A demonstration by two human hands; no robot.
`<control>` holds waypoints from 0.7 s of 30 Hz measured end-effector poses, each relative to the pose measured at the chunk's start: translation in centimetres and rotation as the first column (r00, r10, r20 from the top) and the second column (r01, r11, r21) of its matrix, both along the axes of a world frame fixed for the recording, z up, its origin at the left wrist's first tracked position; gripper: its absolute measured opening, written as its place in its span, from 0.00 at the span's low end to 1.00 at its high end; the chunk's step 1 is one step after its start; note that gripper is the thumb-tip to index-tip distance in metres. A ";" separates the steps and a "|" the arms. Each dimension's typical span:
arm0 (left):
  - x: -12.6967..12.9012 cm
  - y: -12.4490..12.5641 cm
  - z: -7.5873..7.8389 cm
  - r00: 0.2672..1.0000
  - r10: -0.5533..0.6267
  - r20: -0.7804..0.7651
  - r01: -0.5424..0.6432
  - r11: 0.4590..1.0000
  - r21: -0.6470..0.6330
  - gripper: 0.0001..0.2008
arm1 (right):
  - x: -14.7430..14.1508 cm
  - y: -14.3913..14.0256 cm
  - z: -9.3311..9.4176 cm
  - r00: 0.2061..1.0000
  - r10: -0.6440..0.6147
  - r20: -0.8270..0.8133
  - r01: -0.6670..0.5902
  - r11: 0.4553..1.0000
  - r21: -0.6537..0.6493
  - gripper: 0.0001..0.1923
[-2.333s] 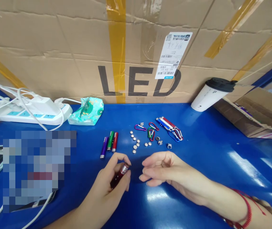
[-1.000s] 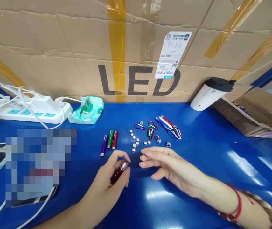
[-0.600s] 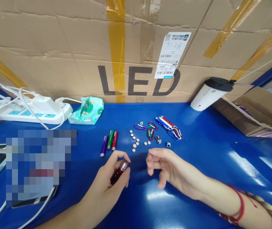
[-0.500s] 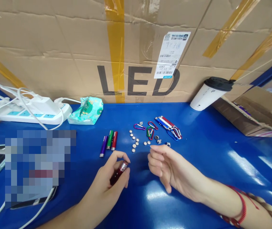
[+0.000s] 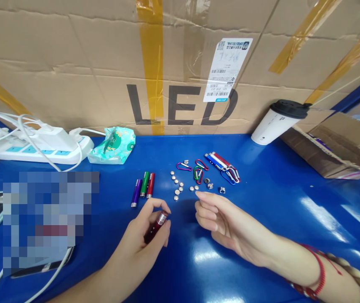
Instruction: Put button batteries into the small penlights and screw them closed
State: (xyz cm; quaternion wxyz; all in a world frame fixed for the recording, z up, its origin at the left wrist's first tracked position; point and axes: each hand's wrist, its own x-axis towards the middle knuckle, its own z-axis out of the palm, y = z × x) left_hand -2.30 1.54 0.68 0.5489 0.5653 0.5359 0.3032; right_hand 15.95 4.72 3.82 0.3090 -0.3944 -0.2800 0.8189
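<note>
Gripping a small dark-red metal flashlight tube (image 5: 154, 226), the left hand (image 5: 142, 244) had its thumb and fingers curled around the barrel, the silver open end tilted up and away from the person, low over the glossy blue tabletop (image 5: 277, 198). The right hand (image 5: 222, 219) lay just beside it, palm turned inward, fingers loosely extended and close together, holding nothing; its fingertips (image 5: 198, 195) reached near a scatter of small silver button cells (image 5: 177, 185), though whether they touched one could not be told. Beyond the left hand, three short tubes in purple, green and red (image 5: 143, 187) lay side by side. Farther back lay coloured wire carabiner clips (image 5: 198, 170) and a bundle of finished keychain lights (image 5: 222, 165). A large brown cardboard box printed LED (image 5: 104, 63) closed off the rear, with a white lidded cup (image 5: 276, 122) leaning against it.
</note>
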 end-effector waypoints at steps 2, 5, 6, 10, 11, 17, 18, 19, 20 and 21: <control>0.0 0.1 0.1 1.000 -0.002 -0.005 0.002 1.000 -0.008 0.05 | 0.1 0.0 0.0 1.000 0.013 0.025 -0.014 0.999 0.046 0.16; 0.1 0.1 0.1 1.000 -0.008 -0.003 0.008 1.000 -0.011 0.04 | 0.1 -0.1 -0.1 0.996 0.043 0.075 -0.050 0.994 0.094 0.14; 0.1 0.1 0.1 1.000 -0.007 0.000 0.007 1.000 -0.009 0.04 | 0.2 -0.1 -0.2 0.995 0.049 0.083 -0.058 0.993 0.100 0.14; 0.0 0.1 0.0 1.000 0.000 0.008 0.000 1.000 -0.001 0.04 | 0.1 0.0 -0.2 0.996 0.066 0.056 -0.071 0.992 0.105 0.13; 0.0 0.0 0.0 1.000 -0.001 0.008 0.001 1.000 -0.002 0.04 | 0.1 0.0 -0.2 0.997 0.076 0.033 -0.079 0.992 0.100 0.12; -0.1 0.0 -0.2 1.000 -0.005 0.018 0.005 1.000 0.001 0.04 | 0.3 -0.3 0.0 0.975 0.164 -0.147 -0.131 0.969 0.208 0.11; -0.1 0.0 -0.2 1.000 -0.005 0.018 0.005 1.000 -0.002 0.04 | 0.3 -0.4 0.0 0.970 0.178 -0.164 -0.134 0.959 0.250 0.10; -0.1 -0.1 -0.2 1.000 -0.005 0.019 0.005 1.000 -0.007 0.04 | 0.4 -0.5 0.0 0.967 0.190 -0.172 -0.134 0.947 0.293 0.09; -0.1 -0.1 -0.1 1.000 -0.007 0.020 0.007 1.000 -0.012 0.04 | 0.5 -0.6 0.0 0.964 0.200 -0.173 -0.133 0.932 0.336 0.08; -0.1 -0.1 -0.1 1.000 -0.006 0.022 0.007 1.000 -0.016 0.04 | 0.6 -0.7 -0.1 0.963 0.208 -0.171 -0.132 0.918 0.375 0.07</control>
